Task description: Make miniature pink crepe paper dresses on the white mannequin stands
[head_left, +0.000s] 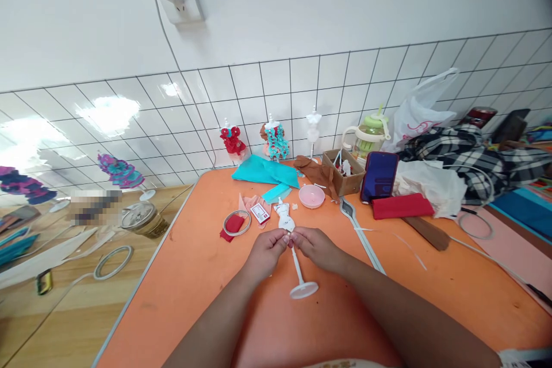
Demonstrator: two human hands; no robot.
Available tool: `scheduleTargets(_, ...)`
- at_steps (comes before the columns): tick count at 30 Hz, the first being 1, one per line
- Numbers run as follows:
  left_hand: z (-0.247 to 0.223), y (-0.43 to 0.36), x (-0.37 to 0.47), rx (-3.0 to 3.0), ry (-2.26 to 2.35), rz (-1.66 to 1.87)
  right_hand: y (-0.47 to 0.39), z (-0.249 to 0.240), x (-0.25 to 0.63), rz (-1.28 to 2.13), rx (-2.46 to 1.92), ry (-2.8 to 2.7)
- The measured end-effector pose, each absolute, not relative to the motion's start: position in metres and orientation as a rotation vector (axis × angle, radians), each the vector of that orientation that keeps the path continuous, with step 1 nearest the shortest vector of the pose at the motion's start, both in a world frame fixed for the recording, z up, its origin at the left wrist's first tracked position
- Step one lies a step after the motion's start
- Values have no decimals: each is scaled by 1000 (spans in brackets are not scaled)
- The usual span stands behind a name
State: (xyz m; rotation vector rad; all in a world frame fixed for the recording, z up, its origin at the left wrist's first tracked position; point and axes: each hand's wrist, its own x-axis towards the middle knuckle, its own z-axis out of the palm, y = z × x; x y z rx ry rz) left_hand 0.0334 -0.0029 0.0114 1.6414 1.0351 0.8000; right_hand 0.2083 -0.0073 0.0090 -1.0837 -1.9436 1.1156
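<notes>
In front of me is a small white dress form [285,221] on a thin stem with a round base [304,290]; whether it stands freely or leans, I cannot tell. My left hand [269,250] is closed, thumb and fingertips pinched at the form's lower end. From the other side my right hand [317,248] meets it in a similar pinch, fingertips nearly touching. Something tiny and dark seems to show between the fingertips, too small to name. Beyond the hands lie a pink bowl [311,196], a white label card [260,214] and a roll of tape [237,223] over red cloth.
Dressed forms in red [233,141] and turquoise [276,141] stand by the tiled wall, near folded turquoise fabric [265,171]. A cardboard box [344,172], a phone [379,177], tweezers [347,208] and red cloth [402,206] lie rightward. A jar [144,219] stands on the wooden table.
</notes>
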Motion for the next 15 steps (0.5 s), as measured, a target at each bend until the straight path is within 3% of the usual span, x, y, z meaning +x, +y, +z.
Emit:
scheduleTargets(10,14,-5,32,1522,955,899,-16,17,206,1184,-1050,-1850)
scheduleTargets(15,19,-8,37,1457,922,924,-14,11,205,1429,-999,-1684)
